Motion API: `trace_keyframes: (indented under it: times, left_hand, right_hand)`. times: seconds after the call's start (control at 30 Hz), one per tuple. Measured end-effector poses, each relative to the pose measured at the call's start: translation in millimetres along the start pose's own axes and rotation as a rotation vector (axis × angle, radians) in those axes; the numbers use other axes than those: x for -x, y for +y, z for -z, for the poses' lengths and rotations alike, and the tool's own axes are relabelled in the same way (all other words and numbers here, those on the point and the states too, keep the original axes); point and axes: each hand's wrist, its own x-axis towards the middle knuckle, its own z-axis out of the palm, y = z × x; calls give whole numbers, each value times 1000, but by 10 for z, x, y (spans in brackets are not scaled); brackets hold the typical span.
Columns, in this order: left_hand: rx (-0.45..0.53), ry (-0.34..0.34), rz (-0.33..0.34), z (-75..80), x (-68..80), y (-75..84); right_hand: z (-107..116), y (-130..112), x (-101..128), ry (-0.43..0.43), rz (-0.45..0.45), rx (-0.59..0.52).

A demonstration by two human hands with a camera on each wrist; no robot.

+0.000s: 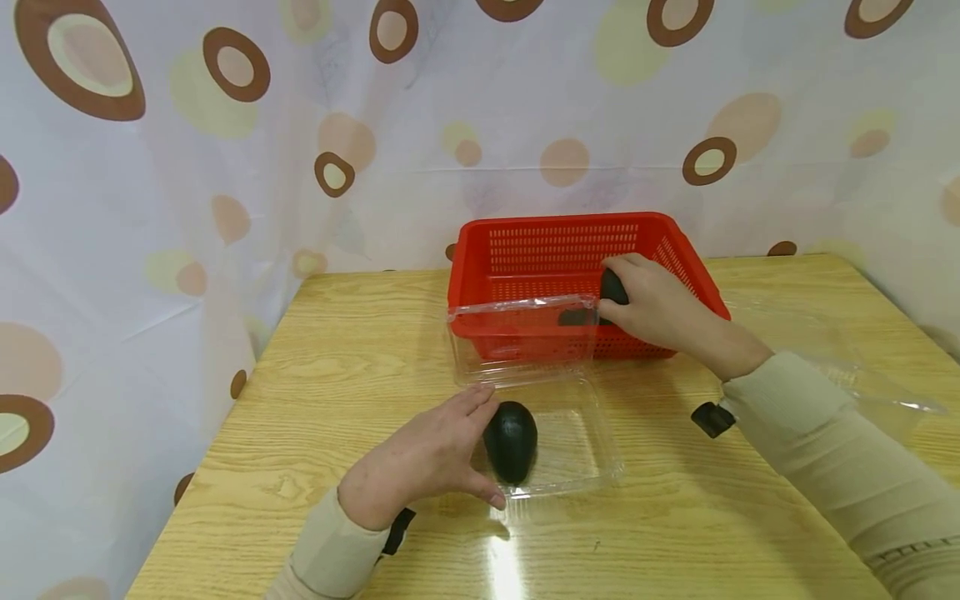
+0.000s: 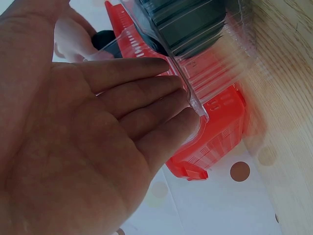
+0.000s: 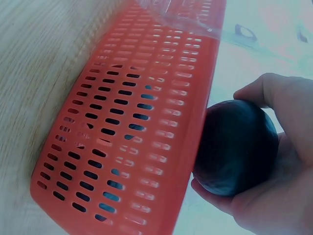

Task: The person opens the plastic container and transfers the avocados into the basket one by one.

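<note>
One dark green avocado (image 1: 512, 442) lies in the left part of a clear plastic clamshell box (image 1: 573, 442), whose lid stands up at the back. My left hand (image 1: 431, 458) is at the box's left edge, its fingers extended along the rim and its thumb near the front corner. The palm (image 2: 88, 147) faces the camera in the left wrist view and holds nothing. Over the front right of a red basket (image 1: 555, 222), my right hand (image 1: 656, 304) grips a second avocado (image 3: 237, 147) at rim height. Another dark shape (image 1: 576, 317) shows in the basket behind the lid.
Further clear plastic packaging (image 1: 810, 342) lies on the wooden table (image 1: 345, 358) to the right, partly behind the right forearm. A patterned curtain (image 1: 420, 150) hangs along the back and left. The raised lid (image 1: 525, 342) overlaps the basket's front wall in the head view.
</note>
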Motion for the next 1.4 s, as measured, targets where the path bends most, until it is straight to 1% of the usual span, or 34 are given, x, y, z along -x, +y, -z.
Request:
trace_keyframes:
  times: [0.17, 0.37, 0.47, 0.6, 0.73, 0.9, 1.1, 1.23, 1.4]
  left_hand:
    - [0, 3, -4, -8, -2, -5]
    - [-17, 7, 0, -10, -8, -3]
    - [-15, 1, 4, -12, -16, 2]
    - [-10, -4, 4, -15, -22, 8]
    - [-8, -3, 2, -12, -19, 4]
    - [-7, -1, 5, -13, -16, -10]
    - [-15, -4, 10, -10, -16, -16]
    - [-6, -7, 8, -11, -18, -10]
    - [-11, -4, 6, -8, -15, -4]
  right_hand:
    - [-38, 30, -55, -8, -18, 1]
    - [-131, 111, -128, 12, -5, -17]
    - [-194, 168, -153, 6, 3, -23]
    - [-250, 219, -166, -26, 7, -34]
    - [-239, 241, -177, -74, 3, -24]
    - [-218, 287, -201, -122, -31, 2]
    - [-224, 306, -215, -163, -53, -8]
    - [-237, 297, -203, -156, -45, -27]
    - [-245, 305, -169, -113, -34, -37]
